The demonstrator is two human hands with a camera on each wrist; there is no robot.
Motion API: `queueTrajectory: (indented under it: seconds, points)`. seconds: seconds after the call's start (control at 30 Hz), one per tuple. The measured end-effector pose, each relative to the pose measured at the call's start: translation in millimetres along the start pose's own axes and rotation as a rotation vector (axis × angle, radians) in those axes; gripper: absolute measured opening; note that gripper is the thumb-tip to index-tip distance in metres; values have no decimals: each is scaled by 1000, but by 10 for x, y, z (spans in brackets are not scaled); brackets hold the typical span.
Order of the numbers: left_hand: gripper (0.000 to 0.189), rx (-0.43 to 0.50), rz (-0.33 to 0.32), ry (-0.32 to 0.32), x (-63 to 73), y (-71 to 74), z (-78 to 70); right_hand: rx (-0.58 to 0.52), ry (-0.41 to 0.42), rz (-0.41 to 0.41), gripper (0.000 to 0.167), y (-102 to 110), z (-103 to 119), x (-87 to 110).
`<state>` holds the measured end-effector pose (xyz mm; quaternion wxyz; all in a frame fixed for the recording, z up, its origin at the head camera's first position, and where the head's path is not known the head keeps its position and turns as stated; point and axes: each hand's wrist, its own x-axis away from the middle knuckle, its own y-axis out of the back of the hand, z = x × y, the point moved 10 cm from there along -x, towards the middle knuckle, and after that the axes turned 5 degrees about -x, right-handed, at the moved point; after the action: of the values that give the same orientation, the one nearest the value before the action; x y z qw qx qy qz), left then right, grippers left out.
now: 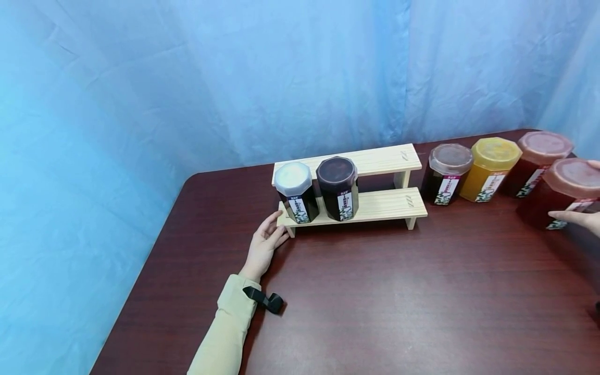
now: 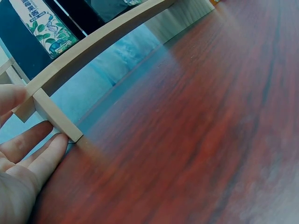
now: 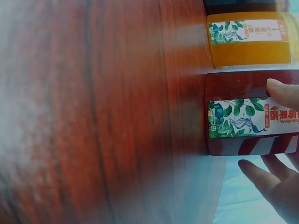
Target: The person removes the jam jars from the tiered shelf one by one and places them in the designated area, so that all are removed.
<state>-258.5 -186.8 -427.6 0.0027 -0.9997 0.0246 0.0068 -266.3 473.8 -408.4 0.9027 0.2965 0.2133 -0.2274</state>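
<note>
Red shows through a lidded jar (image 3: 243,86) that is gripped between the thumb and spread fingers of the right hand (image 3: 278,189), near the table's (image 1: 356,291) right end, just before a second red jar (image 1: 544,145). On its white label (image 3: 233,117), "果酱" and "GUOJIANG" can be read sideways; smaller print is blurred. Similar plant artwork is carried by a yellow jar (image 1: 493,169). A wooden stand (image 1: 382,204) is touched at its end by the left hand (image 1: 262,247), fingers apart; two dark labelled jars (image 1: 332,200) are held on its lower step.
</note>
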Motion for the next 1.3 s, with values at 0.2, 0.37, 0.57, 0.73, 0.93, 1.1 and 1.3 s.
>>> queueTrajectory:
  seconds: [0.2, 0.37, 0.57, 0.73, 0.93, 1.1, 1.3]
  points:
    - [45, 7, -1, -3, -3, 0, 0, -73, 26, -12, 101, 9, 35, -14]
    - [45, -4, 2, -3, 0, -3, 3, -67, 28, -10, 97, 1, 57, 7]
    - [45, 2, -2, 2, 6, 8, 21, -81, 32, -18, 95, -8, 100, 34]
    - [45, 17, -12, 0, 11, 17, 20, -98, 53, -15, 94, -17, 149, 12]
    - [45, 18, -19, 3, 14, 22, 30, -83, 35, 5, 95, -23, 127, -18]
    - [44, 13, -21, 6, 16, 23, 33, -97, 51, 2, 101, -23, 68, -43]
    - [45, 10, -13, -1, 26, 13, 20, -214, 74, 35, 105, -45, 54, -73]
